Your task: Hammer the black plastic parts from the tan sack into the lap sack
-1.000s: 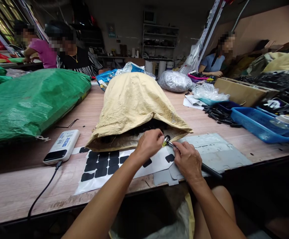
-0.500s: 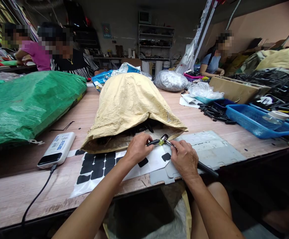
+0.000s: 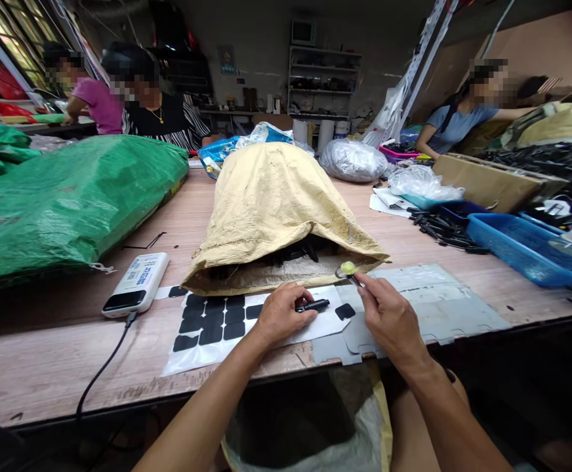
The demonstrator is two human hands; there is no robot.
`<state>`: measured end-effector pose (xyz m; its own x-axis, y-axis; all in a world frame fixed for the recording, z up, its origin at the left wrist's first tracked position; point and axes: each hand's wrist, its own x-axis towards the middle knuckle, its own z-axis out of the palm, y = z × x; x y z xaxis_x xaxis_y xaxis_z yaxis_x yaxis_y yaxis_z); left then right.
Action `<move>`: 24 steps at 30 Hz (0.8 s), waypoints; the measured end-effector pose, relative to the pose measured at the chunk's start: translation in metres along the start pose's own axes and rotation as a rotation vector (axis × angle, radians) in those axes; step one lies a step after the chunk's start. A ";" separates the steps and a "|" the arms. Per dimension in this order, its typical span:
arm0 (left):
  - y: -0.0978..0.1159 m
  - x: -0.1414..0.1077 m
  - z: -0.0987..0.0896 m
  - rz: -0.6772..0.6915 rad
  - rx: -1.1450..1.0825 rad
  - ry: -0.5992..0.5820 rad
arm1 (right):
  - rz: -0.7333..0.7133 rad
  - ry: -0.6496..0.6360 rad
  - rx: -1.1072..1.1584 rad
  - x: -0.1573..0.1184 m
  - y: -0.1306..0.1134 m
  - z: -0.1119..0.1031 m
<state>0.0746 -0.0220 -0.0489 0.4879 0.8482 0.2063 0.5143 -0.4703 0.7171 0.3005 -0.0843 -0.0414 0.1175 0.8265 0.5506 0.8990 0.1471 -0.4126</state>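
My left hand [image 3: 283,314] is closed on a short black pen-like piece [image 3: 314,305], held just above the white sheet with black rounded stickers [image 3: 211,321]. To its right, my right hand [image 3: 391,314] pinches a thin metal tool [image 3: 355,280]; a ring and a yellow-green lump [image 3: 348,268] show at its tip. That tip is in front of the mouth of a pale yellow woven sack [image 3: 276,190], apart from the left hand. Dark pieces [image 3: 306,249] show inside the sack. One black sticker [image 3: 345,311] lies between my hands.
A grey plastic sheet [image 3: 428,301] lies under my right hand. At left are a white power bank [image 3: 138,282] with a cable and a green sack [image 3: 79,196]. Blue trays [image 3: 527,249] and black parts [image 3: 443,229] lie right. Another sack [image 3: 379,406] hangs below the edge. Several people sit beyond.
My hands have moved apart; the black piece has come away from the tool's tip. My left hand is lower, over the sheet. The view has turned slightly left.
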 end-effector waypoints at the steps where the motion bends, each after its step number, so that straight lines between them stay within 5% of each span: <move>1: 0.000 0.000 0.000 -0.011 -0.011 0.000 | -0.017 0.003 0.077 -0.002 -0.004 -0.004; 7: 0.001 0.001 0.000 -0.091 -0.081 -0.027 | -0.063 -0.148 0.151 -0.015 -0.025 -0.017; 12: 0.001 0.002 0.000 -0.093 -0.087 -0.022 | -0.075 -0.093 0.087 -0.023 -0.029 -0.018; 24: 0.002 0.002 -0.001 -0.061 -0.038 -0.014 | -0.131 -0.183 0.100 -0.025 -0.046 -0.013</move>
<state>0.0762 -0.0212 -0.0462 0.4665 0.8713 0.1525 0.5161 -0.4081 0.7530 0.2615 -0.1192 -0.0271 -0.0839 0.8799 0.4678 0.8541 0.3054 -0.4211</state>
